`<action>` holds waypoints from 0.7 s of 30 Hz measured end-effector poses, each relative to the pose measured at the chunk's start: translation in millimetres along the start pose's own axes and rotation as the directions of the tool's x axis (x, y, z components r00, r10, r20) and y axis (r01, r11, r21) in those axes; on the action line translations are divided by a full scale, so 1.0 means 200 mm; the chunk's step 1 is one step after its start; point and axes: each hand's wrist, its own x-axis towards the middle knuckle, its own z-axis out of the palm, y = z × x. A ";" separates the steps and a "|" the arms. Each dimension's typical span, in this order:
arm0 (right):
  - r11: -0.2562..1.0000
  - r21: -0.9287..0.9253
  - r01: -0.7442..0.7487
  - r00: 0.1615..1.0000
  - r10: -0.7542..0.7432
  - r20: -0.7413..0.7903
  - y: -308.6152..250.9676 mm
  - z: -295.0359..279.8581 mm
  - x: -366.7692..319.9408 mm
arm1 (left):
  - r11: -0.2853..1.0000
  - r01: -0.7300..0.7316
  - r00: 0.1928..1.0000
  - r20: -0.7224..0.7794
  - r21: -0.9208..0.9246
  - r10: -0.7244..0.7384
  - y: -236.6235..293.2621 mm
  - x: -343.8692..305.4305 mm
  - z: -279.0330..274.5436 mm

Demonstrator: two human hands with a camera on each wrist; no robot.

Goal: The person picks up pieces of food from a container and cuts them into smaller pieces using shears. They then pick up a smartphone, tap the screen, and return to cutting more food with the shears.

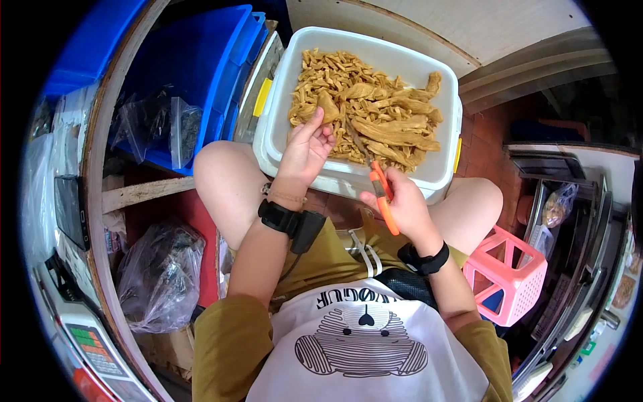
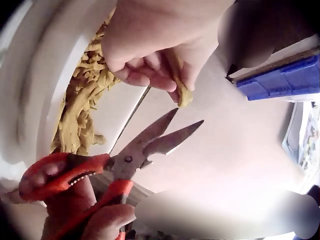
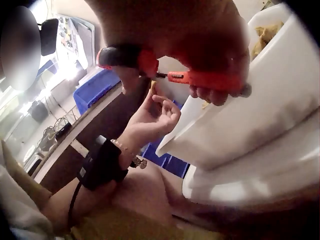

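Observation:
A white tub (image 1: 447, 107) holds a heap of tan, wrinkled strips (image 1: 395, 130), cut short on the left and longer on the right. My left hand (image 1: 305, 151) pinches a tan strip (image 2: 185, 97) between thumb and fingers at the tub's near left. Its end sticks out just past the fingertips in the left wrist view. My right hand (image 1: 405, 204) grips a pair of scissors (image 2: 125, 160) by their orange-red handles, fingers through the loops. The blades stand apart, one tip right by the strip's end. In the right wrist view the hand hides most of the blades.
The tub sits between the person's knees. Blue bins (image 1: 221, 87) stand on the left, with a clear plastic bag (image 1: 164, 275) lower down. A pink plastic stool (image 1: 512, 278) is beside the right leg, and a wooden frame (image 1: 110, 134) runs along the left.

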 end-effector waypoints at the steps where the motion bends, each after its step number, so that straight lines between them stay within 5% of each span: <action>1: 0.997 -0.078 -0.011 1.000 0.013 0.026 -0.03 -0.01 0.00 | 1.000 0.007 1.000 -0.019 -0.009 -0.007 0.00 0.00 0.00; 11: 0.997 0.005 -0.080 0.996 0.080 -0.031 0.00 0.01 0.01 | 0.992 0.121 0.981 0.146 0.048 -0.126 -0.10 -0.02 0.02; 16: 0.965 0.228 0.127 0.968 -0.071 -0.240 0.05 0.06 0.03 | 0.997 0.076 0.967 0.245 -0.024 -0.068 -0.11 -0.03 0.02; 21: 0.979 0.177 0.105 0.985 -0.077 -0.157 0.03 0.03 0.02 | 0.995 0.073 0.982 0.179 -0.063 -0.060 -0.12 -0.02 0.02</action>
